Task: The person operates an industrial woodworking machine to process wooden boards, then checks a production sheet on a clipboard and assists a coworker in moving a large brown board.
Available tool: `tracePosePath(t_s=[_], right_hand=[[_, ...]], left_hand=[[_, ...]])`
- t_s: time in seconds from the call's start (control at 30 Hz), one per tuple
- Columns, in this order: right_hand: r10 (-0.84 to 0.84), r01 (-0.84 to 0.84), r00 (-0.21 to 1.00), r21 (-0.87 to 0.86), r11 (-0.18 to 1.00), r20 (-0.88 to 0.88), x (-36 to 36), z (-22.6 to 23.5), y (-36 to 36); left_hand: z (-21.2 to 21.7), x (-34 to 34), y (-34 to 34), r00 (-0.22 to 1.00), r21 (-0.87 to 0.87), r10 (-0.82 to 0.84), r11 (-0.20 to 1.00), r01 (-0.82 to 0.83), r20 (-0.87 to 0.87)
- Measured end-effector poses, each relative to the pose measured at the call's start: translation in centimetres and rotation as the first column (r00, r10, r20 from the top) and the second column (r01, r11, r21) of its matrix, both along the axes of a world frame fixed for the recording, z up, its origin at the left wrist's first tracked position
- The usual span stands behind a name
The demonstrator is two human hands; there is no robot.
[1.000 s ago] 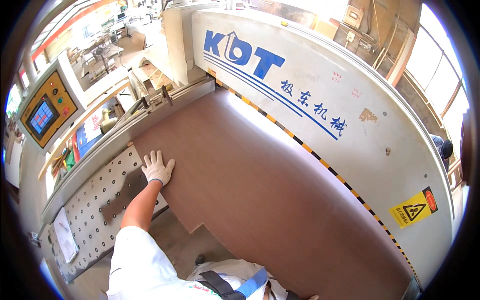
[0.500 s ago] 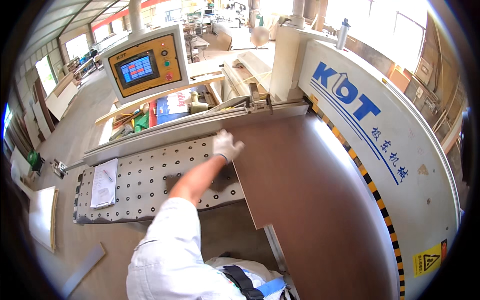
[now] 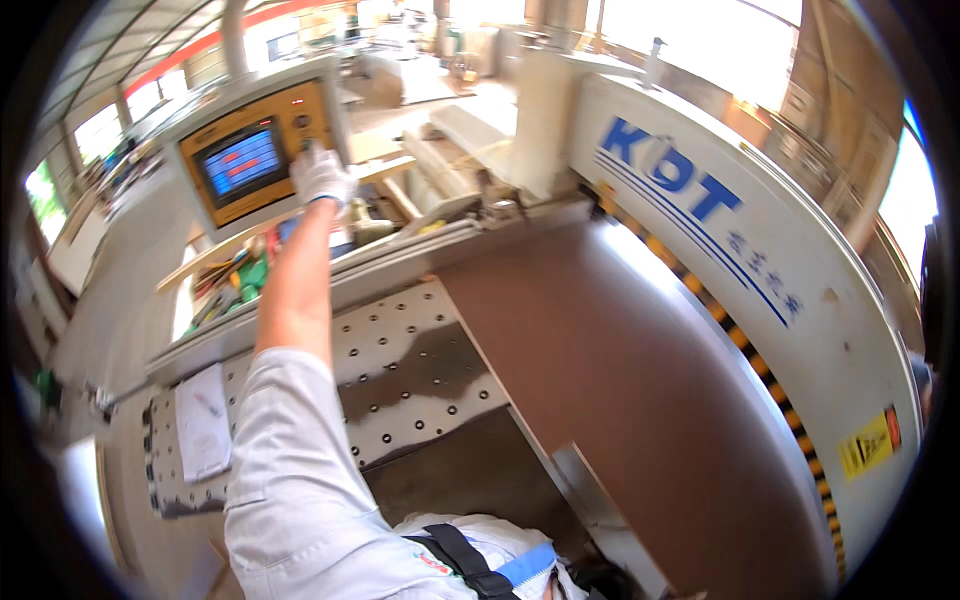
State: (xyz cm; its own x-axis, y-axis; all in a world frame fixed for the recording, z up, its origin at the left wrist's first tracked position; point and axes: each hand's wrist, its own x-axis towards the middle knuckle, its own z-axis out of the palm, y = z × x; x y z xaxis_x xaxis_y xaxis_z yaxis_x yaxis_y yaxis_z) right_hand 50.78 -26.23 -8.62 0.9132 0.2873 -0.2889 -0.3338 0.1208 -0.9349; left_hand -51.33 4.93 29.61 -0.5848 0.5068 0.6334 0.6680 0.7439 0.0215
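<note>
My left hand (image 3: 322,177), in a white glove, is stretched out to the control panel (image 3: 262,150). Its fingertips are at the buttons right of the lit screen (image 3: 240,163), with no object visible in them. The fingers look extended, though slightly smeared by motion. A large brown board (image 3: 590,350) lies flat on the machine's bed, its far edge by the metal fence (image 3: 400,262). My right hand does not show.
Left of the board is a metal table with several round studs (image 3: 410,385), bearing a paper with a pen (image 3: 203,420). Tools lie in a wooden-edged tray (image 3: 185,272) behind the fence. A white machine housing with a black-yellow striped edge (image 3: 760,370) stands on the right.
My left hand has left the board's far left corner and moved up and left to the panel's buttons. The view has shifted and tilted; the board appears to lie in the same place.
</note>
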Motion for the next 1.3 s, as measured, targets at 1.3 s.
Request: tracePosePath(t_s=[1.3], right_hand=[[-0.148,0.149,0.989,0.053,0.987,-0.028,-3.2,2.3,0.1]], left_hand=[[-30.3,38.1,-6.0,0.269,-0.246,-0.878,0.181,0.952,0.396]])
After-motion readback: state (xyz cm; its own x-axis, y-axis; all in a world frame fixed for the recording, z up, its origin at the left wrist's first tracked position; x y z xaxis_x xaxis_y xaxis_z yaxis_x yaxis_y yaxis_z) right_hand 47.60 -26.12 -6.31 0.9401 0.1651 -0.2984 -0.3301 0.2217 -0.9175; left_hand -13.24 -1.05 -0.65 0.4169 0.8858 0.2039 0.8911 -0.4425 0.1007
